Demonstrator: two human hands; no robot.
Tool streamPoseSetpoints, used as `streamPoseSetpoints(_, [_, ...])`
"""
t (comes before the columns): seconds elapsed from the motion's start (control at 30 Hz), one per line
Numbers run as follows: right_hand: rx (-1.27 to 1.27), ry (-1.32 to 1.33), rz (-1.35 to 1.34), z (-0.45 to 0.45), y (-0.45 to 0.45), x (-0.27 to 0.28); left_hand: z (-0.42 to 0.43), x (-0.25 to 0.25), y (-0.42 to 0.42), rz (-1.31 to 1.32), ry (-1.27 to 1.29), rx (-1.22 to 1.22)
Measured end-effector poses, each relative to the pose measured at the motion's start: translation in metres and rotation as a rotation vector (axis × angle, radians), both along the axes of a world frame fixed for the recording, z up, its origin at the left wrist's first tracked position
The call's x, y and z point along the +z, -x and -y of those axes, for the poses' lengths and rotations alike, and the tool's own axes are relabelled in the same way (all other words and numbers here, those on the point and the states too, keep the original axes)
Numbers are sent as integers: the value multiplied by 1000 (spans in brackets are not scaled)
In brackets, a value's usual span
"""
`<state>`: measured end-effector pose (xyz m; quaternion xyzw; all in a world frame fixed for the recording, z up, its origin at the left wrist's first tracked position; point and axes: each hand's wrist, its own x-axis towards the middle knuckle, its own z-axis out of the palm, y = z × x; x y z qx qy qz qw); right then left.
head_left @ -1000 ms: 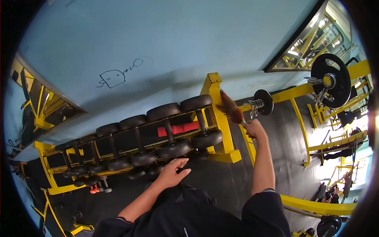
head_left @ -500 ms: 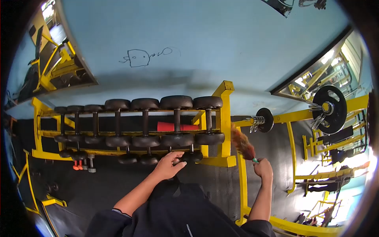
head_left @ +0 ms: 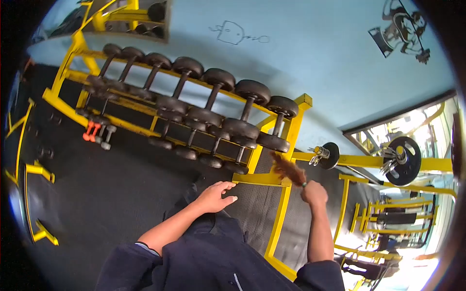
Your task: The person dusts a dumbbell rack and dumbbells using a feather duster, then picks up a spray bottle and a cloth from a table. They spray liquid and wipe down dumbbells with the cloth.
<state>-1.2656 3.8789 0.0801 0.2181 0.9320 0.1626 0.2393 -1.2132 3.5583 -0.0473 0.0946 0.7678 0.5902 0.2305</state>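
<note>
R hand [head_left: 314,193] clamped on duster [head_left: 288,169], handle [head_left: 304,184] mostly hidden, L hand [head_left: 215,198] w/ thumb & fingers apart

Person's left hand [head_left: 212,197] relaxed, fingers [head_left: 224,185] loosely spread, left forearm [head_left: 172,225] aimed two o'clock; right hand [head_left: 314,193] curled tight, right forearm [head_left: 320,235] toward twelve.

White glare at right, probably daylight; soft shadow on wall [head_left: 310,53]; dark, bowed edges.

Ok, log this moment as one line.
right hand: gripping duster | left hand: open, empty | duster: near dumbbell rack
</note>
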Motion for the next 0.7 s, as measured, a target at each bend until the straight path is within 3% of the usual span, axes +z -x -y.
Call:
streamPoseSetpoints(0.17, [113,47,235,22,-22,-49,27,-5,-43,-1,13,180])
streamPoseSetpoints(0.3, [47,159,-30,14,-58,-95,37,-16,-65,47,6,347])
streamPoseSetpoints(0.4, [158,172,271,-15,-74,-144,32,-21,-68,82,-5,404])
streamPoseSetpoints(0.47, [-40,241,146,-18,-82,-161,26,-22,-68,77,-14,409])
streamPoseSetpoints(0.53, [-68,357,-62,-13,-96,-180,19,-26,-68,83,-16,417])
streamPoseSetpoints(0.6, [-156,442,401,-10,-89,-201,10,-31,-66,116,-2,419])
streamPoseSetpoints(0.67, [-413,604,185,-12,-91,-243,-3,-40,-62,155,20,440])
streamPoseSetpoints(0.7, [-402,597,210,-9,-93,-265,-11,-47,-59,187,48,461])
